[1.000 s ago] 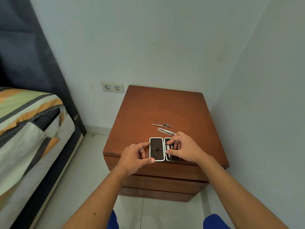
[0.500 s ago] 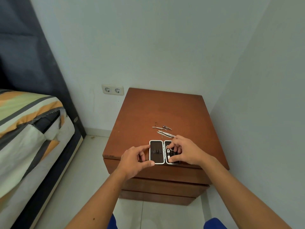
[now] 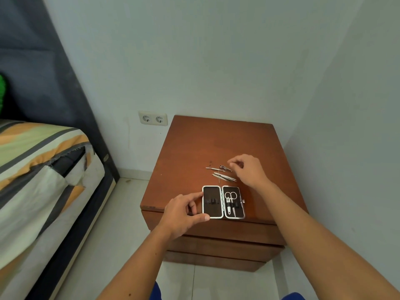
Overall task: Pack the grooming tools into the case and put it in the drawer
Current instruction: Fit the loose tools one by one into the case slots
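Note:
A small black case with a silver rim [image 3: 213, 202] lies open near the front edge of the brown nightstand [image 3: 216, 139]. Small scissors [image 3: 229, 197] and another slim tool sit strapped in its right half; the left half holds no tools. My left hand [image 3: 181, 213] holds the case's left edge between thumb and index finger. Behind the case lie a nail clipper [image 3: 225, 168], a thin metal pick [image 3: 213, 168] and tweezers-like pieces [image 3: 225, 177]. My right hand [image 3: 249, 169] hovers there, fingertips curled together at the clipper's right end; contact is unclear.
The nightstand's drawers [image 3: 216, 231] below the top are closed. A bed with a striped cover [image 3: 43, 161] stands to the left, with tiled floor between. A double wall socket [image 3: 153, 119] sits behind the nightstand, and a wall runs close on the right.
My right hand left the case's right half and moved back to the loose tools, uncovering the scissors in the case. My left hand stayed on the case's left edge.

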Tool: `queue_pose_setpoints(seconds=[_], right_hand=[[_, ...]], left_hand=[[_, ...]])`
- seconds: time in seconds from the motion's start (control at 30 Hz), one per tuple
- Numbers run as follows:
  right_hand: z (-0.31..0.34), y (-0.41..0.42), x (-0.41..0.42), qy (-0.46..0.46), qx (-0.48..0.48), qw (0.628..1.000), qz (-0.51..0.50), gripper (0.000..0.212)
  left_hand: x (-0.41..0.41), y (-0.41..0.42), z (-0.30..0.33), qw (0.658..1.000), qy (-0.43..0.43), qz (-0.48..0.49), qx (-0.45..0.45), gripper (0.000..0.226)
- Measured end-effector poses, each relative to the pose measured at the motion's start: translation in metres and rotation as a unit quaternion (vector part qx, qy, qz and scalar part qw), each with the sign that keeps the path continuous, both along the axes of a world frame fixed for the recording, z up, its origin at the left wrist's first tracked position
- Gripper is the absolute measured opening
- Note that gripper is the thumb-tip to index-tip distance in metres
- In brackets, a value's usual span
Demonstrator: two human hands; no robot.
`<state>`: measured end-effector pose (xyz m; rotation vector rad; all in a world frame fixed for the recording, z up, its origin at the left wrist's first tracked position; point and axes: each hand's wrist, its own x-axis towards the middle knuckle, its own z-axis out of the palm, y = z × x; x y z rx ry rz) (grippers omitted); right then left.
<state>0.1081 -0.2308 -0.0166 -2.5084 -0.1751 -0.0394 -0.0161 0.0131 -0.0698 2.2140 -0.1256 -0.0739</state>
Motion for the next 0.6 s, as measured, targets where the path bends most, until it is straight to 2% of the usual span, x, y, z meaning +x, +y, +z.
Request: queue_pose_setpoints(seconds=[0.17, 0.3, 0.43, 0.53, 0.6], right_hand=[[-0.018, 0.015, 0.026, 0.046, -0.04, 0.998, 0.003, 0.028], [-0.024, 0.017, 0.029, 0.037, -0.042, 0.998, 0.007, 0.019], [-0.021, 0.013, 0.022, 0.019, 0.019, 1.0, -0.006, 0.007], [-0.012, 0.008, 0.01, 0.013, 0.095, 0.995, -0.028, 0.012], [-0.005, 0.002, -0.001, 0.024, 0.11, 0.993, -0.021, 0.015]], left_hand=[[0.001, 0.002, -0.001, 1.0, 0.001, -0.004, -0.005, 0.074], [0.002, 0.003, -0.001, 1.0, 0.0, -0.004, -0.011, 0.074], [0.003, 0.003, -0.001, 1.0, 0.003, -0.002, -0.01, 0.073], [0.004, 0.003, -0.001, 1.0, 0.001, -0.005, -0.008, 0.072], [0.004, 0.003, -0.001, 1.0, -0.002, -0.006, -0.01, 0.072]])
